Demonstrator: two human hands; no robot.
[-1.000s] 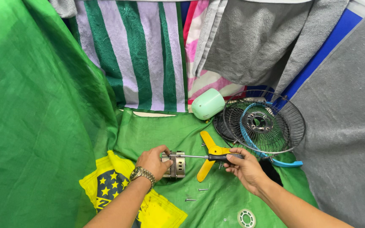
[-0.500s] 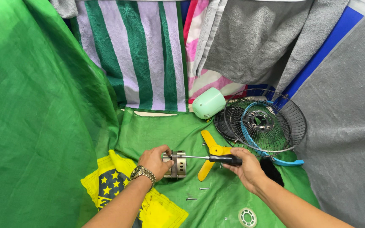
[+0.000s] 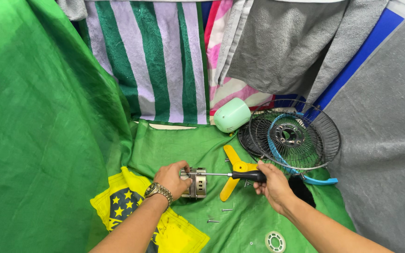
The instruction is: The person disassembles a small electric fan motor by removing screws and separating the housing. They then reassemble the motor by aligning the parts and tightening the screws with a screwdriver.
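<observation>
My left hand [image 3: 171, 178], with a wristwatch on the wrist, grips a small metal fan motor [image 3: 197, 183] that rests on the green cloth. My right hand [image 3: 272, 185] holds a black-handled screwdriver [image 3: 240, 175] level, its thin shaft reaching left to the top of the motor. A yellow fan blade [image 3: 234, 171] lies just behind the screwdriver. Two loose screws [image 3: 219, 215] lie on the cloth below the motor.
A black wire fan guard [image 3: 301, 136] with a blue ring sits at the right, and a pale green motor cover [image 3: 231, 115] lies behind it to the left. A white round plastic part [image 3: 274, 241] is near the bottom edge. Striped, grey and green cloths hang all around.
Both hands stay on the motor and screwdriver; the right hand has shifted slightly on the handle. The view has shifted only a little.
</observation>
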